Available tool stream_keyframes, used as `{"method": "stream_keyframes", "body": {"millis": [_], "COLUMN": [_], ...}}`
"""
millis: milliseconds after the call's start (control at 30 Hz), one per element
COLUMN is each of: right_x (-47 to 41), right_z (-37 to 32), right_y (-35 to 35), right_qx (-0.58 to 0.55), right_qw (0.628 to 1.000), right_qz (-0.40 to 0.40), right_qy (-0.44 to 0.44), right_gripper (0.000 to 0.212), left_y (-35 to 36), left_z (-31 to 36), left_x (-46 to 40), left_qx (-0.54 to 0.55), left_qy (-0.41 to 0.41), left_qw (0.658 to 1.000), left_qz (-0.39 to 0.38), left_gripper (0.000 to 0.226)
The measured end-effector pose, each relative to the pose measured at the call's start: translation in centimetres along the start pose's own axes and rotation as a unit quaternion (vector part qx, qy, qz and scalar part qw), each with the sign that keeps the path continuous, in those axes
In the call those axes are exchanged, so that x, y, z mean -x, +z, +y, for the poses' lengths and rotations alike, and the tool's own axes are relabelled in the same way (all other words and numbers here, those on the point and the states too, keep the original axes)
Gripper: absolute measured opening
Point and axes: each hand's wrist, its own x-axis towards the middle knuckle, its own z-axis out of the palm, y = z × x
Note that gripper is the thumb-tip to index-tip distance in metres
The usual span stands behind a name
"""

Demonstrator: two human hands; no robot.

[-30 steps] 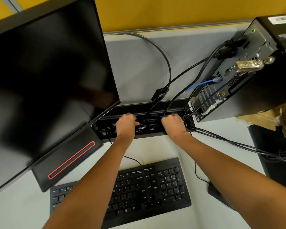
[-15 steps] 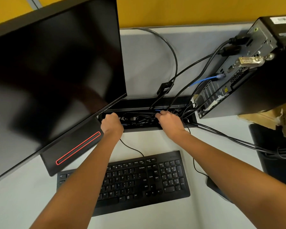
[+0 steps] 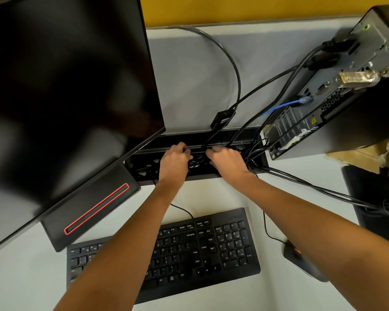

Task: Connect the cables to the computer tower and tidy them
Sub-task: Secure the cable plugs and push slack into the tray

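The black computer tower (image 3: 355,122) stands at the right with its grey rear panel facing me. Black cables (image 3: 276,104) and a blue network cable (image 3: 276,107) run from that panel down into a black cable tray (image 3: 144,164) sunk in the desk's back edge. My left hand (image 3: 174,162) and my right hand (image 3: 228,162) reach into the tray side by side. Both have fingers curled down among the bundled black cables; the fingertips are hidden.
A large dark monitor (image 3: 65,97) on a stand with a red stripe (image 3: 94,209) fills the left. A black keyboard (image 3: 200,250) lies under my forearms, a mouse (image 3: 301,261) at the right. More cables (image 3: 323,189) trail right toward a dark pad. Brown cardboard (image 3: 368,158) sits beside the tower.
My left hand moved right along the tray, back close to my right hand. The view shifted slightly and the monitor appears further right.
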Motion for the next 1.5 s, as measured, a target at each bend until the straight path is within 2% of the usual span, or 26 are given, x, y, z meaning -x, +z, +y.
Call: {"method": "stream_keyframes", "body": {"millis": [100, 233, 400, 467, 600, 667, 767, 800, 867, 933, 1067, 1133, 1300, 1500], "right_x": [0.4, -0.7, -2.5, -2.7, -2.6, -2.0, -1.2, -0.9, -0.5, 0.0, 0.4, 0.4, -0.5, -1.8], "right_z": [-0.2, -0.8, -1.1, -0.6, -0.1, 0.0, 0.5, 0.6, 0.9, 0.7, -0.5, -1.0, -1.3, -4.7], "right_y": [1.1, 0.1, -0.2, -0.1, 0.1, 0.3, 1.3, 1.5, 2.0, 1.9, 2.3, 2.1, 0.2, -1.8], "right_qx": [-0.018, -0.016, 0.031, 0.034, 0.018, 0.007, -0.039, -0.050, -0.078, -0.097, -0.071, -0.067, -0.050, 0.005], "right_qw": [0.998, 0.999, 0.997, 0.996, 0.996, 0.995, 0.994, 0.994, 0.994, 0.993, 0.997, 0.997, 0.998, 0.994], "right_qz": [0.052, -0.031, -0.069, -0.078, -0.089, -0.098, -0.087, -0.080, -0.044, -0.017, 0.021, 0.032, -0.034, -0.108], "right_qy": [0.006, 0.031, 0.019, 0.014, 0.019, 0.022, 0.049, 0.057, 0.060, 0.058, 0.027, 0.012, -0.023, 0.034], "right_gripper": [0.044, 0.027, 0.030, 0.031, 0.032, 0.026, 0.026, 0.025, 0.020, 0.024, 0.054, 0.056, 0.043, 0.036], "left_y": [0.7, 0.8, 1.0, 1.2, 1.5, 1.6, 0.9, 0.7, 0.1, -0.5, -0.7, -0.6, -0.1, -0.1], "left_z": [-0.6, -0.2, 0.5, 0.5, 0.3, 0.0, -0.8, -1.3, -2.2, -2.7, -2.4, -2.1, -2.3, -1.8], "left_x": [0.7, 0.4, -1.4, -2.1, -2.5, -1.7, 0.4, 1.1, 2.1, 2.1, 0.9, 0.3, -0.5, -0.5], "left_qx": [-0.014, -0.013, -0.077, -0.064, 0.009, 0.074, 0.214, 0.232, 0.191, 0.138, 0.088, 0.060, 0.015, -0.014], "left_qy": [0.024, -0.020, -0.059, -0.076, -0.106, -0.105, -0.090, -0.097, -0.124, -0.151, -0.128, -0.128, -0.123, -0.134], "left_qw": [1.000, 0.999, 0.986, 0.981, 0.979, 0.981, 0.972, 0.968, 0.973, 0.978, 0.985, 0.985, 0.985, 0.980], "left_qz": [0.012, -0.039, -0.133, -0.166, -0.171, -0.147, -0.040, -0.002, 0.045, 0.041, -0.068, -0.099, -0.123, -0.149], "left_gripper": [0.013, 0.019, 0.029, 0.029, 0.030, 0.027, 0.026, 0.026, 0.025, 0.025, 0.024, 0.025, 0.025, 0.024]}}
